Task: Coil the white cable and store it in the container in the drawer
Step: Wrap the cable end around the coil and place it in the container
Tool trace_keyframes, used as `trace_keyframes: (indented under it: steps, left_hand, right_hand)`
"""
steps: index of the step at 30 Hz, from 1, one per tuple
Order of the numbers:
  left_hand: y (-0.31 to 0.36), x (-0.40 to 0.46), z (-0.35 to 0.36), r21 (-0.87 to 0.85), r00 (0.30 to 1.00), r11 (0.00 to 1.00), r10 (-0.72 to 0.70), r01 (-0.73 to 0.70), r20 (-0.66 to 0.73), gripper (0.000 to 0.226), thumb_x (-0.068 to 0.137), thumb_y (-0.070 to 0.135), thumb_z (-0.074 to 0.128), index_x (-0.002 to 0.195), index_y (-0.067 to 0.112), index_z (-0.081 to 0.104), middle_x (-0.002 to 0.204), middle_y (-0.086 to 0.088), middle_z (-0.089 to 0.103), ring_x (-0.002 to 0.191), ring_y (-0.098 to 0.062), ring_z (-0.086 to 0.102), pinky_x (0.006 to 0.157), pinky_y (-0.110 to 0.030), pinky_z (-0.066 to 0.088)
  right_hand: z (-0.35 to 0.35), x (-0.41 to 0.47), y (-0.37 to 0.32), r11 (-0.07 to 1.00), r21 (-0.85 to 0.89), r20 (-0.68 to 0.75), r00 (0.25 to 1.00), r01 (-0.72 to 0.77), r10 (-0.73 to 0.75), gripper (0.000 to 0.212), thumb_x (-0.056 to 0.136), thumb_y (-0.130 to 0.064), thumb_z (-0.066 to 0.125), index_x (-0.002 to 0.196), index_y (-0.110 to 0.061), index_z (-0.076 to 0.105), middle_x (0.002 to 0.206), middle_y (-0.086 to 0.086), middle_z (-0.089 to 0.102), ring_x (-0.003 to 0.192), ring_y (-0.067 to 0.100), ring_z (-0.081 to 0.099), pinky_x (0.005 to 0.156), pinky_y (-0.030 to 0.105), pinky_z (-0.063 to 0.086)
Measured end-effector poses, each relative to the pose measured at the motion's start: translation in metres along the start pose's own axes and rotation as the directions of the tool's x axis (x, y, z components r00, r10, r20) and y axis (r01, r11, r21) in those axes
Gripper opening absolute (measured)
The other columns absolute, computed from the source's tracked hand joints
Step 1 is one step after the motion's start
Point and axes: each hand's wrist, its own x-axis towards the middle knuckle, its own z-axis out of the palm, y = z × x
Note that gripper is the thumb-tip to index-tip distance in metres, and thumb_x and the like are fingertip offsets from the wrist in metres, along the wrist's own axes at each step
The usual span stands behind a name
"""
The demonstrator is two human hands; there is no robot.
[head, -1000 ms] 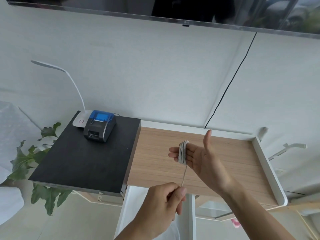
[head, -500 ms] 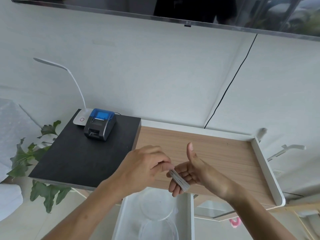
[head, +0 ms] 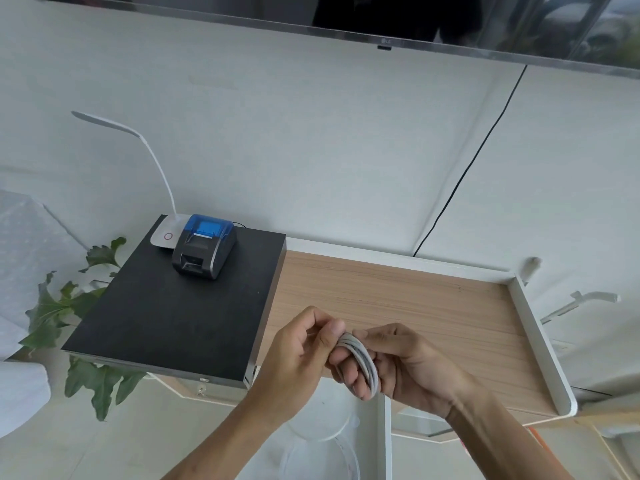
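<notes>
The white cable (head: 363,363) is wound in several loops around the fingers of my right hand (head: 405,367), which is held over the front edge of the wooden tabletop. My left hand (head: 301,355) pinches the top of the coil between thumb and fingers. Below both hands the white drawer (head: 387,441) stands pulled out. In it lies a clear round container (head: 322,455), partly hidden by my left forearm.
A black board (head: 173,317) covers the left of the tabletop and carries a small blue-and-black printer (head: 204,245) and a white desk lamp (head: 166,233). A white raised rim (head: 540,344) edges the tabletop on the right. A plant (head: 69,313) stands at the left.
My left hand rose from below, where it held the cable's loose end, up to the coil. My right hand dropped lower and closed its fingers. The loose end no longer hangs.
</notes>
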Motion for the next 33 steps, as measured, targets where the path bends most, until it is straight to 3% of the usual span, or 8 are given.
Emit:
trace_keyframes:
  steps: [4, 7, 11, 15, 19, 23, 26, 33]
  left_hand:
    - [-0.003, 0.002, 0.003, -0.038, 0.998, 0.999, 0.004, -0.006, -0.069, 0.035, 0.102, 0.045, 0.061, 0.096, 0.011, 0.069, 0.087, -0.019, 0.073, 0.077, -0.022, 0.072, 0.075, -0.042, 0.063]
    - [-0.005, 0.002, 0.004, -0.091, 0.998, 0.996, -0.017, 0.011, -0.065, 0.034, 0.104, 0.041, 0.059, 0.097, 0.009, 0.068, 0.09, -0.023, 0.073, 0.081, -0.031, 0.073, 0.079, -0.046, 0.061]
    - [-0.005, 0.001, 0.006, -0.117, 0.994, 0.993, -0.022, 0.01, -0.104, 0.032, 0.102, 0.043, 0.06, 0.095, 0.013, 0.069, 0.085, -0.012, 0.076, 0.08, -0.023, 0.073, 0.077, -0.037, 0.062]
    - [-0.001, 0.0, 0.008, -0.079, 0.994, 0.997, 0.0, -0.009, -0.112, 0.031, 0.101, 0.042, 0.06, 0.094, 0.013, 0.068, 0.078, 0.006, 0.071, 0.076, -0.013, 0.07, 0.075, -0.04, 0.061]
    - [0.005, 0.0, 0.006, -0.03, 0.99, 0.999, 0.032, -0.037, -0.137, 0.027, 0.101, 0.043, 0.061, 0.092, 0.019, 0.069, 0.078, 0.002, 0.073, 0.077, -0.018, 0.073, 0.075, -0.039, 0.062]
    - [0.011, -0.001, 0.005, 0.075, 0.98, 0.996, 0.065, -0.052, -0.187, 0.026, 0.103, 0.039, 0.06, 0.091, 0.016, 0.066, 0.078, -0.004, 0.074, 0.071, -0.016, 0.072, 0.069, -0.034, 0.061]
    - [0.008, -0.002, 0.004, 0.165, 0.967, 0.986, 0.075, -0.035, -0.244, 0.027, 0.1, 0.045, 0.059, 0.093, 0.019, 0.066, 0.079, -0.003, 0.074, 0.07, -0.021, 0.074, 0.066, -0.043, 0.064]
    - [0.005, -0.006, 0.007, 0.302, 0.935, 0.952, 0.159, -0.059, -0.317, 0.034, 0.093, 0.054, 0.062, 0.094, 0.021, 0.069, 0.073, 0.005, 0.077, 0.069, -0.018, 0.077, 0.063, -0.042, 0.066]
  right_hand:
    - [0.006, 0.003, 0.004, 0.987, 0.157, -0.001, 1.0, -0.022, 0.022, 0.04, 0.095, -0.022, 0.071, 0.113, 0.014, 0.074, 0.091, 0.022, 0.082, 0.075, 0.024, 0.081, 0.071, 0.031, 0.066]
    - [0.015, 0.003, 0.007, 0.974, 0.225, -0.057, 0.998, 0.008, 0.005, 0.043, 0.086, -0.023, 0.083, 0.107, 0.014, 0.076, 0.09, 0.025, 0.082, 0.074, 0.026, 0.083, 0.066, 0.033, 0.068]
    - [0.025, 0.002, 0.01, 0.958, 0.279, -0.183, 0.983, 0.069, -0.018, 0.036, 0.094, -0.021, 0.066, 0.097, 0.013, 0.078, 0.081, 0.024, 0.08, 0.064, 0.024, 0.08, 0.057, 0.029, 0.066]
    - [0.03, 0.0, 0.013, 0.95, 0.28, -0.253, 0.965, 0.137, -0.065, 0.04, 0.095, -0.025, 0.063, 0.091, 0.011, 0.078, 0.073, 0.02, 0.077, 0.057, 0.022, 0.075, 0.054, 0.028, 0.062]
    - [0.039, -0.002, 0.015, 0.958, 0.192, -0.379, 0.917, 0.213, -0.128, 0.034, 0.089, -0.025, 0.07, 0.082, 0.007, 0.081, 0.072, 0.021, 0.078, 0.056, 0.021, 0.075, 0.056, 0.029, 0.063]
    - [0.044, -0.012, 0.014, 0.943, -0.184, -0.439, 0.835, 0.279, -0.333, 0.037, 0.099, -0.026, 0.064, 0.092, 0.004, 0.084, 0.089, 0.027, 0.082, 0.079, 0.035, 0.081, 0.074, 0.042, 0.066]
    - [0.049, -0.019, 0.014, 0.886, -0.409, -0.415, 0.82, 0.219, -0.394, 0.028, 0.099, -0.03, 0.067, 0.098, -0.01, 0.087, 0.088, 0.02, 0.084, 0.085, 0.035, 0.081, 0.078, 0.051, 0.067]
    - [0.051, -0.017, 0.011, 0.91, -0.374, -0.531, 0.762, 0.18, -0.369, 0.021, 0.097, -0.007, 0.071, 0.083, -0.005, 0.088, 0.079, 0.024, 0.08, 0.072, 0.029, 0.078, 0.074, 0.054, 0.068]
